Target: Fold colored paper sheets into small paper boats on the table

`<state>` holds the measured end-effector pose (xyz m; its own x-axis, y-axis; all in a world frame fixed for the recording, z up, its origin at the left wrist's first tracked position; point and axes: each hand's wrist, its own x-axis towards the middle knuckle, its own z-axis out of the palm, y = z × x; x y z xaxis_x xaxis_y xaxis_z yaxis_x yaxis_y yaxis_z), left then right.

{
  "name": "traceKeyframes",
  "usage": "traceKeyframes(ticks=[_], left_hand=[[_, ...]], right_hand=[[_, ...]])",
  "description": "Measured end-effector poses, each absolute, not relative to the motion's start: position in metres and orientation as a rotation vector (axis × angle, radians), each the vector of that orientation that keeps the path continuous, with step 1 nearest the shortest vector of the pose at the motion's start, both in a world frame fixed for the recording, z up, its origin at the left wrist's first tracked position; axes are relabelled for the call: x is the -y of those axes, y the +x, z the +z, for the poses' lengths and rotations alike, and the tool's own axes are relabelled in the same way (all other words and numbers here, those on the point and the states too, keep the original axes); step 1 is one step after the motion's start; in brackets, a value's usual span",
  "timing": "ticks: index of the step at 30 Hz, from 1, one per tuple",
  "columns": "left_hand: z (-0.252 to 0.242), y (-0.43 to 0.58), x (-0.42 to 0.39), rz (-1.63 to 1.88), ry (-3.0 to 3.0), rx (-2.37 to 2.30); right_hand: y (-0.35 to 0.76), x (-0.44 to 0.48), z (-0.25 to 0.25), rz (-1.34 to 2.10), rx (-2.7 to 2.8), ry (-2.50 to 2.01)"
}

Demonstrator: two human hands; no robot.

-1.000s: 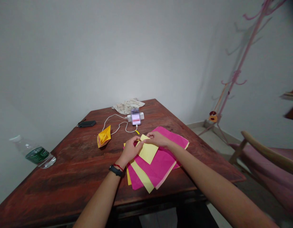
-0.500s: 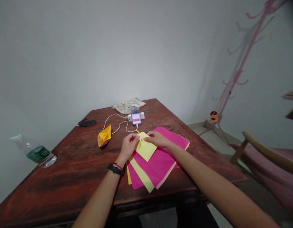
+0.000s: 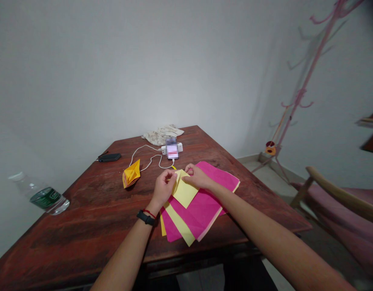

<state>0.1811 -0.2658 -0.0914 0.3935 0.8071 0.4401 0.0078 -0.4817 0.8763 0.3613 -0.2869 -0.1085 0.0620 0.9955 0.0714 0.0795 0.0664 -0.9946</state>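
Note:
A folded piece of pale yellow paper (image 3: 184, 194) is held between my two hands, one corner pointing toward me. My left hand (image 3: 164, 186) pinches its left upper edge between thumb and fingers. On the opposite edge, my right hand (image 3: 196, 177) grips the paper with its thumb on top. Beneath lies a fanned stack of magenta paper (image 3: 204, 214), with a pale yellow strip (image 3: 182, 226) showing among the sheets. A folded orange-yellow paper piece (image 3: 132, 173) sits on the table to the left of my left hand.
On the wooden table (image 3: 92, 226) a water bottle (image 3: 45, 198) stands at the left edge. A dark phone-like object (image 3: 109, 157) lies farther back. A lit phone (image 3: 172, 151) with white cables and a crumpled cloth (image 3: 162, 134) are at the far end. A chair (image 3: 332, 194) stands right.
The fingers of my right hand have shifted slightly upward on the yellow paper's edge. My left hand keeps its pinch, and the view has moved a little.

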Motion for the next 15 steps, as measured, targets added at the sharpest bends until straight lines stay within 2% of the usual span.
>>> traceKeyframes(ticks=[10, 15], left_hand=[[-0.092, 0.1818, 0.2676, 1.06, 1.907, -0.622], [-0.0977, 0.1822, 0.2619, 1.113, 1.822, -0.746]], right_hand=[[0.3642, 0.283, -0.114, 1.014, 1.329, -1.256], [0.3647, 0.2809, -0.1133, 0.946, 1.332, -1.245]])
